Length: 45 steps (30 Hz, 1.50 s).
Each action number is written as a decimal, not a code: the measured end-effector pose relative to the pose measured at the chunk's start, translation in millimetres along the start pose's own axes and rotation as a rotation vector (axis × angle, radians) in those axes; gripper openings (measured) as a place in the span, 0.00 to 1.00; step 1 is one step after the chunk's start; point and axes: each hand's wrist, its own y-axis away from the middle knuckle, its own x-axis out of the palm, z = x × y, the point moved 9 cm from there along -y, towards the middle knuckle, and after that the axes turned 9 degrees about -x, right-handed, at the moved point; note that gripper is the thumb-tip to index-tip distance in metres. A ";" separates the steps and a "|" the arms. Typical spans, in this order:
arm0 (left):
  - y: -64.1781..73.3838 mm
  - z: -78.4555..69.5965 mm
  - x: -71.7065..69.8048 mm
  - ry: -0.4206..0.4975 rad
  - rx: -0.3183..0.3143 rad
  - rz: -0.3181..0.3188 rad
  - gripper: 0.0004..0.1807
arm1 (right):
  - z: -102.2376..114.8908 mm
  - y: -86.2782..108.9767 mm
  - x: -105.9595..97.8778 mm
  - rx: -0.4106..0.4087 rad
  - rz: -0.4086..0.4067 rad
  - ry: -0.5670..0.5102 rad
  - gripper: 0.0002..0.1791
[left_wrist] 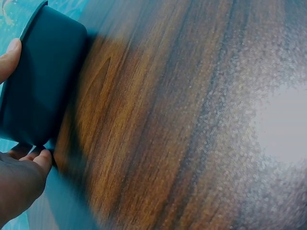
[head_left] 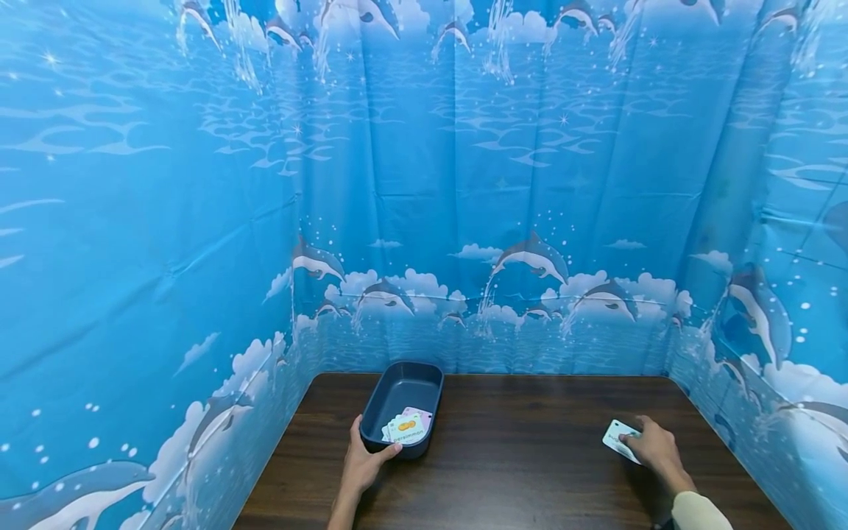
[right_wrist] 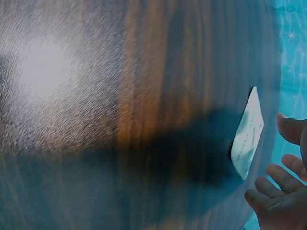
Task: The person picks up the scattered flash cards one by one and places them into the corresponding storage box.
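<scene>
My left hand (head_left: 362, 460) grips a dark grey plastic bin (head_left: 432, 434) at its near left corner. The thumb lies over the near rim; in the left wrist view the fingertips (left_wrist: 45, 160) reach to the bin's lower edge. Several picture cards (head_left: 405, 427) lie inside at the near end, the top one printed "persimmon". On the right, my right hand (head_left: 652, 447) is over a white card (head_left: 616, 436) with rounded corners and a small hole. In the right wrist view its fingers are spread and loosely bent, with a gap to the card (right_wrist: 247, 139).
A dark wood-grain table (head_left: 510, 442) carries everything. Blue curtains (head_left: 490, 184) printed with dolphins close off the back and both sides, meeting the table's far edge. A bright glare patch (left_wrist: 288, 124) lies on the tabletop in the left wrist view.
</scene>
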 end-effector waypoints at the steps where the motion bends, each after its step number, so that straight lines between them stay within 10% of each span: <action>1: 0.0 0.1 0.0 0.002 -0.004 0.000 0.66 | -2.1 -0.2 0.9 0.006 0.005 0.003 0.38; 23: 1.6 -2.4 -1.2 -0.010 0.020 -0.028 0.65 | -7.4 -3.2 16.9 -0.074 0.081 0.099 0.46; 38: 1.3 0.1 0.0 0.002 -0.004 -0.027 0.65 | -27.7 2.3 35.4 0.091 0.225 0.064 0.59; 45: 2.2 2.1 1.2 0.002 -0.023 -0.017 0.65 | -26.7 1.9 34.6 0.099 0.209 0.079 0.49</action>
